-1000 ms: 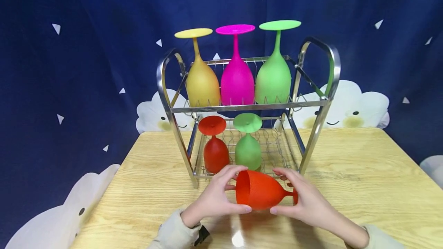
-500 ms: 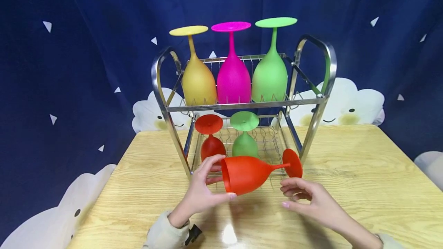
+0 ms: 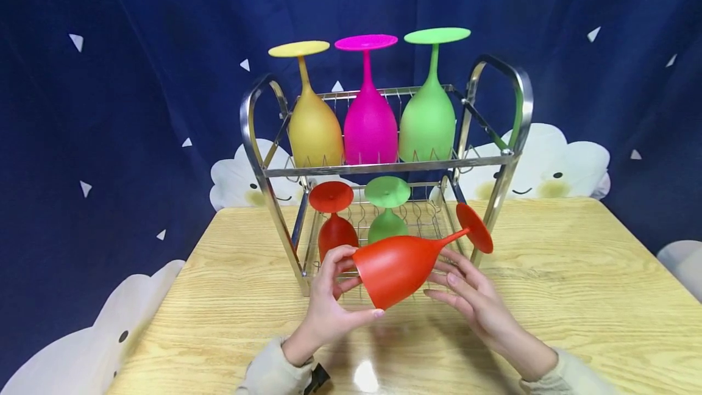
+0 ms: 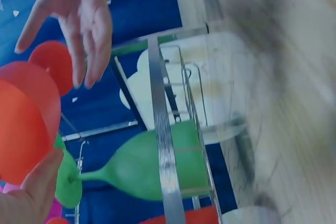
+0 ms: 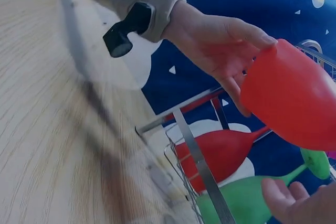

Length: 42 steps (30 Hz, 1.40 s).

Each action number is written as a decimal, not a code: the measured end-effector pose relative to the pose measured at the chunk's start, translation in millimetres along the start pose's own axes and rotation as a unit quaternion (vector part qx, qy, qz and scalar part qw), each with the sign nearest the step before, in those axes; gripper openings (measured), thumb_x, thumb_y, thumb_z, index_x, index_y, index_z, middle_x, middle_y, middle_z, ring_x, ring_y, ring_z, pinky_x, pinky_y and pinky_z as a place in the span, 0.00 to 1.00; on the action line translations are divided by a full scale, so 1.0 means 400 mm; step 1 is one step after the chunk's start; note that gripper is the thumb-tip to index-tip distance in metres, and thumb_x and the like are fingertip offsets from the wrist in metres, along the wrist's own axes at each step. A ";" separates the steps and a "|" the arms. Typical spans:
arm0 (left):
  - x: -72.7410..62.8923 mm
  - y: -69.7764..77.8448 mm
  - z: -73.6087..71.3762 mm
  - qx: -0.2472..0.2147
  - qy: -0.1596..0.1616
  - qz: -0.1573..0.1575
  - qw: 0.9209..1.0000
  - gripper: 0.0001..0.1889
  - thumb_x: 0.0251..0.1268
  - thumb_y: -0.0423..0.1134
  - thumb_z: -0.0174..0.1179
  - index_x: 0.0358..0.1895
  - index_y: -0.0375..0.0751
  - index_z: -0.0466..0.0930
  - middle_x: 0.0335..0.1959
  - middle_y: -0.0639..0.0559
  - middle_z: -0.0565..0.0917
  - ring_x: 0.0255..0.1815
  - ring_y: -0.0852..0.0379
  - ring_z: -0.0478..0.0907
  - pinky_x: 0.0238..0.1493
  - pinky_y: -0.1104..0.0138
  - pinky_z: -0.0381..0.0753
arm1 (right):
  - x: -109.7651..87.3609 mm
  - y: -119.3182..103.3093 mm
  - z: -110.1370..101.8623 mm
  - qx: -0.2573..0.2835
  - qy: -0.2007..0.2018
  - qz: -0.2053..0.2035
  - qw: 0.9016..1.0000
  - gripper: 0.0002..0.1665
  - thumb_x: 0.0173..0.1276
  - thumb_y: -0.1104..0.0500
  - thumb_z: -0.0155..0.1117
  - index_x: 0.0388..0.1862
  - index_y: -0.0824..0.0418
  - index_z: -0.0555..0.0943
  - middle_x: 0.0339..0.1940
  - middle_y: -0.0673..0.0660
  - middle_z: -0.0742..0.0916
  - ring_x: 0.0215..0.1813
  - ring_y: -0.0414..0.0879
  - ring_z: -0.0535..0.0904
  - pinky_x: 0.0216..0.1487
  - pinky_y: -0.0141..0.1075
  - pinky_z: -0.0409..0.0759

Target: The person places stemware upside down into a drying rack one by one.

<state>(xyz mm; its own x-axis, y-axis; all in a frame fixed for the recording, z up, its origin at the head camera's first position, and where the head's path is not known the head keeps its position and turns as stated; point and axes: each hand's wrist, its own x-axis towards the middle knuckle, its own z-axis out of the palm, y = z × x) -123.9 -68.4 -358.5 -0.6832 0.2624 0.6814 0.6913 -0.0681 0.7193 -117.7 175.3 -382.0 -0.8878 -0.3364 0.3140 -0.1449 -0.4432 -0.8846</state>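
A red plastic wine glass (image 3: 396, 268) hangs over the table, tilted, its rim to the lower left and its foot up at the right. My left hand (image 3: 333, 309) grips it by the rim end, thumb in front and fingers behind. My right hand (image 3: 477, 297) is beside the bowl below the stem, fingers extended and spread. In the left wrist view the right hand (image 4: 84, 24) shows straight fingers with nothing in them. Behind the held glass, a red wine glass (image 3: 337, 233) and a green wine glass (image 3: 387, 224) stand upside down on the rack's lower tier.
A two-tier metal rack (image 3: 384, 169) stands on the wooden table (image 3: 570, 273). Its upper tier bears upside-down yellow (image 3: 315, 130), magenta (image 3: 370, 124) and green (image 3: 428, 124) wine glasses. A dark blue curtain (image 3: 137, 108) with clouds and triangles hangs behind.
The red glass has turned so its foot swings up to the right. My right hand has come off it, moved away, then come back beside the bowl. My left hand keeps its grip.
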 end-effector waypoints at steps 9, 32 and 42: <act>-0.004 -0.017 0.041 -0.005 0.004 -0.013 1.000 0.42 0.27 0.19 0.71 0.54 0.27 0.59 0.51 0.36 0.67 0.50 0.44 0.72 0.42 0.57 0.79 | 0.027 0.024 0.029 0.109 0.013 -0.050 0.993 0.18 0.72 0.67 0.37 0.55 0.56 0.70 0.49 0.50 0.79 0.48 0.42 0.76 0.48 0.35 0.75; -0.032 -0.074 0.006 0.033 -0.015 0.002 0.999 0.47 0.35 0.25 0.72 0.63 0.36 0.55 0.58 0.41 0.65 0.55 0.48 0.69 0.48 0.57 0.77 | 0.024 0.027 0.085 0.010 0.165 -0.063 0.984 0.27 0.61 0.75 0.50 0.58 0.60 0.63 0.50 0.52 0.77 0.49 0.41 0.74 0.49 0.30 0.76; -0.030 -0.058 -0.082 0.100 0.066 0.003 0.993 0.37 0.39 0.17 0.65 0.59 0.27 0.59 0.52 0.40 0.70 0.52 0.56 0.70 0.46 0.60 0.78 | 0.009 0.035 0.067 -0.054 0.163 -0.116 0.978 0.29 0.53 0.79 0.56 0.54 0.61 0.68 0.45 0.53 0.79 0.46 0.42 0.76 0.45 0.31 0.77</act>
<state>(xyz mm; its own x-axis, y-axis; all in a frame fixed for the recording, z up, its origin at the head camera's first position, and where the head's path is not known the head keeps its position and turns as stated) -139.6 -101.5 -379.0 -0.6953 0.1327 0.7064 0.7187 0.1268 0.6836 -111.2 145.7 -384.0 -0.9151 0.0539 0.3996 -0.3890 -0.3790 -0.8397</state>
